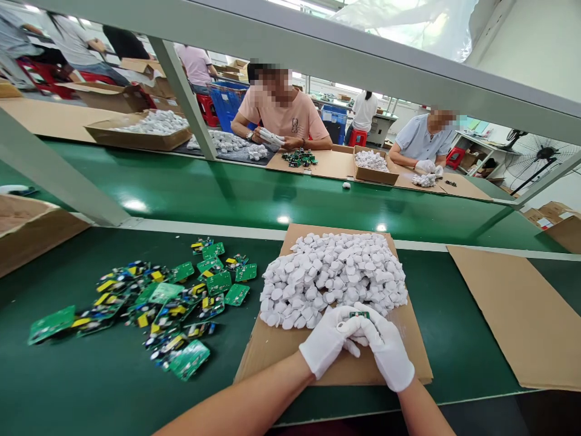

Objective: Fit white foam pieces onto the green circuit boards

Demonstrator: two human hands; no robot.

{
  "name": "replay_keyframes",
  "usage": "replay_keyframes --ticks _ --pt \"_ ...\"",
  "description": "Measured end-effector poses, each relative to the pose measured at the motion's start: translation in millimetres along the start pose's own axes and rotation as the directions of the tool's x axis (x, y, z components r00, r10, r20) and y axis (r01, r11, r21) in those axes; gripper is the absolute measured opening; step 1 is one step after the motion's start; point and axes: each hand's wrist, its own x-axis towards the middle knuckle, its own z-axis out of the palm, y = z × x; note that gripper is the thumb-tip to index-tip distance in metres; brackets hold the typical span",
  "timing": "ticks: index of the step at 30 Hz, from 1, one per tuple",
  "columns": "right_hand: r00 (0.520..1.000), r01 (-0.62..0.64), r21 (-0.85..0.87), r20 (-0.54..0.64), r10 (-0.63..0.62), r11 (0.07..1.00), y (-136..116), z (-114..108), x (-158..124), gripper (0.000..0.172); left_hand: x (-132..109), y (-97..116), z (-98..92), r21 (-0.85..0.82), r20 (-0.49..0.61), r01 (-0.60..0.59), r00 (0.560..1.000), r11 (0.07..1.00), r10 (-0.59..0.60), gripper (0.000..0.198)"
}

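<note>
My left hand [325,340], in a white glove, is closed with its fingers pinched at a small green circuit board [360,315]. From the other side my right hand [389,350], gloved alike, closes on the same board, so the fingertips of both meet around it. Most of the board is hidden behind the fingers; only a narrow green edge shows. Just beyond my hands, small white rounded pieces [333,275] lie heaped on a cardboard sheet [272,357]. To the left, green circuit boards [166,293] with yellow and blue parts are piled loosely on the green table [68,387].
Another cardboard sheet [521,321] lies at right, and a cardboard box [36,233] stands at far left. A metal frame [363,51] crosses above. Across the bench, two people [284,121] handle white pieces beside an open box [374,172].
</note>
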Motion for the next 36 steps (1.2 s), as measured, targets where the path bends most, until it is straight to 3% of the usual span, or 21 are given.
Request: replay_keyframes --ticks 7,9,12,15,17,20,23,26,29,31,36 --pt "0.998 0.026 -0.030 -0.048 -0.027 0.999 -5 -4 -6 0.041 -1 1 -0.8 0.042 0.166 -0.074 0.984 0.996 0.067 0.029" --pt "0.995 0.026 -0.024 -0.096 -0.029 0.999 -1 -11 -8 0.043 -1 6 -0.3 0.058 0.156 -0.079 0.985 0.995 0.069 0.027" --pt "0.952 0.005 -0.160 -0.302 -0.054 0.987 9 -24 -4 0.042 -4 17 1.1 0.035 0.039 -0.106 0.994 0.994 0.104 0.036" --pt "0.887 0.000 -0.515 -0.395 -0.237 0.857 16 -33 4 0.035 -12 34 4.2 0.061 -0.052 -0.171 0.983 0.983 0.174 0.039" --pt "0.891 0.040 -0.688 -0.304 -0.338 0.725 20 -33 9 0.035 -19 49 5.2 0.145 -0.077 -0.181 0.978 0.973 0.194 0.038" --pt "0.883 0.093 -0.794 -0.213 -0.418 0.600 26 -26 13 0.033 -27 78 -4.0 0.314 -0.170 -0.192 0.952 0.930 0.254 0.044" --pt "0.863 0.125 -0.833 -0.176 -0.473 0.539 34 -20 13 0.019 -20 113 -34.8 0.506 -0.265 -0.248 0.866 0.826 0.423 0.053" --pt "0.871 0.178 -0.844 -0.104 -0.481 0.506 40 -20 12 0.019 4 145 -82.3 0.637 -0.308 -0.233 0.797 0.735 0.520 0.064" --pt "0.886 0.170 -0.863 -0.077 -0.457 0.476 43 -22 12 0.034 36 162 -129.4 0.753 -0.399 -0.037 0.767 0.657 0.502 0.067" --pt "0.882 0.180 -0.870 -0.064 -0.467 0.458 46 -23 12 0.025 55 165 -155.7 0.775 -0.442 0.040 0.747 0.631 0.497 0.060" --pt "0.780 0.307 -0.852 -0.030 -0.625 0.423 67 -24 16 0.015 86 166 -203.0 0.832 -0.514 0.261 0.691 0.489 0.507 0.045"
